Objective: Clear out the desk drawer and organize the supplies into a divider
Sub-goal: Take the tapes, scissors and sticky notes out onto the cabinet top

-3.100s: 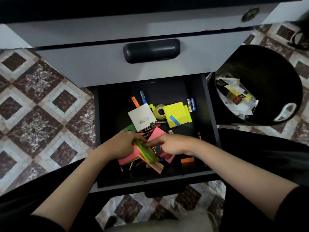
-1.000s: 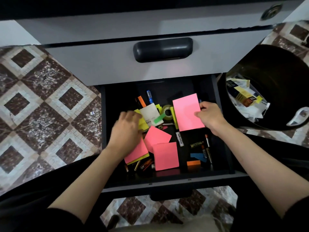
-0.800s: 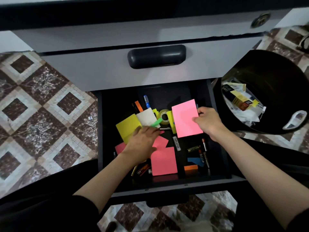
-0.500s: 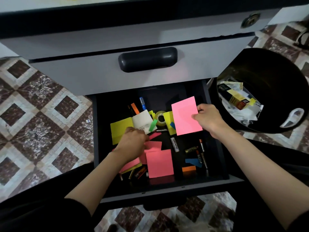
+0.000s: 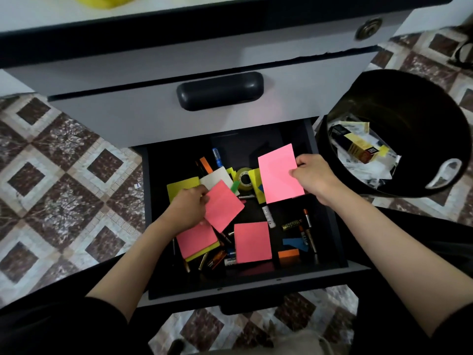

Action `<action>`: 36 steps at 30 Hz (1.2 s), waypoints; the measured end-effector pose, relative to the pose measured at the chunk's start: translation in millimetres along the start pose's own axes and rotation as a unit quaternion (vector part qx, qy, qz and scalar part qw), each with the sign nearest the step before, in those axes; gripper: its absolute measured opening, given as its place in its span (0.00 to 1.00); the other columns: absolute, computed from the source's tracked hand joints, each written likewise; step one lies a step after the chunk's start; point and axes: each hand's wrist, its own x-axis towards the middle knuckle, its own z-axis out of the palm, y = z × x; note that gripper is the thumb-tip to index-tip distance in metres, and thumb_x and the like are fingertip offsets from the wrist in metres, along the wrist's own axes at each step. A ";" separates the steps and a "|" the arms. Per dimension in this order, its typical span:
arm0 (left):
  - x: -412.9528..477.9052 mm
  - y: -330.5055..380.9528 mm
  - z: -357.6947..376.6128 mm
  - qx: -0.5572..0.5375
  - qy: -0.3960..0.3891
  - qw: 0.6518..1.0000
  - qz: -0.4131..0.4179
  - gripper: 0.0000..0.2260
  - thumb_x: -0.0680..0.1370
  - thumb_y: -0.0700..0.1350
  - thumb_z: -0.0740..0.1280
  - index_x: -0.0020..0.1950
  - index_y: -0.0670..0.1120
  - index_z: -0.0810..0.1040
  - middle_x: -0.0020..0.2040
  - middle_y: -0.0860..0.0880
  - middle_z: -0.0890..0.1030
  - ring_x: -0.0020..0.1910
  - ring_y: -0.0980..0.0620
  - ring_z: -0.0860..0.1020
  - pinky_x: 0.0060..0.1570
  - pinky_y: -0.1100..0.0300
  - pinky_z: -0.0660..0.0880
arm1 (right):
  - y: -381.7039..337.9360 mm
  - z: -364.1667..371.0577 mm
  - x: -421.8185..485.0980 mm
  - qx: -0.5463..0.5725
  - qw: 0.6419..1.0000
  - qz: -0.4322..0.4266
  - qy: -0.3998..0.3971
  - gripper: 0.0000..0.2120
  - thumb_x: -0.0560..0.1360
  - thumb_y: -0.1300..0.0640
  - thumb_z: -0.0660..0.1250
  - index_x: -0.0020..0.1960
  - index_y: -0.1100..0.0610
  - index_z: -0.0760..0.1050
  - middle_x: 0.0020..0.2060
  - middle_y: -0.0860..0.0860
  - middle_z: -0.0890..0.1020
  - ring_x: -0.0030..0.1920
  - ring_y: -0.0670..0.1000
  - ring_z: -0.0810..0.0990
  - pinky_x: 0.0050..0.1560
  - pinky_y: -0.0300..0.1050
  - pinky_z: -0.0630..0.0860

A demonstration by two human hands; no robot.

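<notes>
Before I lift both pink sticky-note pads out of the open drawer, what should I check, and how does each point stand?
1. Right hand grips the tall pink sticky-note pad at its edge: ok.
2. Left hand pinches the square pink sticky-note pad: ok.
3. Held pads free of the clutter beneath: cannot tell.
4. A divider in view to receive them: not ok, none visible.
5. Open dark drawer emptied of pink pads: not ok; the front pink pad and the pink pad on a yellow stack lie inside.
</notes>
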 end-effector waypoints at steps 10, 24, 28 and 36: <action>-54.1 -14.0 -32.7 -0.278 0.155 0.947 -0.041 0.09 0.72 0.36 0.71 0.48 0.43 0.74 0.41 0.47 0.79 0.38 0.52 0.77 0.34 0.68 0.73 | -23.4 -12.4 -45.9 0.120 0.988 0.000 -0.094 0.09 0.78 0.68 0.57 0.58 0.60 0.66 0.47 0.57 0.76 0.37 0.53 0.77 0.23 0.42 0.77; -145.2 27.5 -46.5 -0.610 0.091 0.784 -0.068 0.09 0.81 0.44 0.58 0.60 0.43 0.68 0.50 0.44 0.75 0.44 0.47 0.78 0.26 0.60 0.79 | -13.3 -103.9 -138.5 0.228 0.968 -0.041 -0.100 0.10 0.78 0.69 0.54 0.54 0.61 0.71 0.37 0.59 0.79 0.26 0.49 0.78 0.20 0.35 0.70; -160.3 38.2 -53.2 -0.607 0.054 0.792 -0.029 0.15 0.76 0.36 0.66 0.61 0.41 0.69 0.56 0.42 0.76 0.48 0.46 0.79 0.29 0.62 0.79 | -20.4 -123.7 -156.1 0.258 0.962 -0.056 -0.072 0.08 0.78 0.69 0.58 0.43 0.59 0.70 0.40 0.57 0.78 0.38 0.53 0.77 0.28 0.42 0.74; -180.1 67.0 -79.9 -0.569 0.054 0.820 0.039 0.13 0.73 0.28 0.66 0.54 0.40 0.73 0.46 0.44 0.78 0.42 0.50 0.79 0.31 0.66 0.78 | -43.2 -148.6 -180.7 0.306 0.939 -0.123 -0.101 0.10 0.75 0.72 0.60 0.43 0.58 0.70 0.40 0.54 0.79 0.38 0.51 0.78 0.28 0.41 0.76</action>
